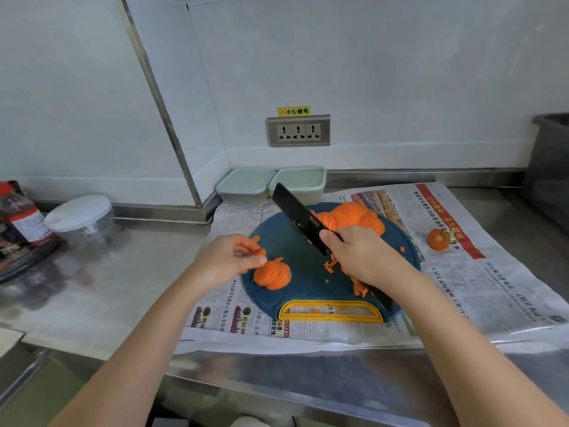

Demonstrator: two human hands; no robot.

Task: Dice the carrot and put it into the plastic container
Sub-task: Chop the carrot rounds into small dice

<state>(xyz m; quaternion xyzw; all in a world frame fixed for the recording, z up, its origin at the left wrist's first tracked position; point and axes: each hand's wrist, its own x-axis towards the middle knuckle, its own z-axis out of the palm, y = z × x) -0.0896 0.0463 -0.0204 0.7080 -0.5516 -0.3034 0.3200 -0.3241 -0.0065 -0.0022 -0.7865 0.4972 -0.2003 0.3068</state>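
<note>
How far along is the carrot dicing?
Done: carrot sliced, a few diced bits on the cutting board. In hand: left hand pinches slices by a small stack; right hand grips the knife. Left: dicing the big slice pile and filling the plastic containers, which look closed.

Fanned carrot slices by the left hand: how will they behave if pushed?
The carrot slices overlap loosely, so a push probably fans them apart rather than shifting them together. They look thin and light, likely stiff. Fresh-cut faces may slide on the cutting board.
</note>
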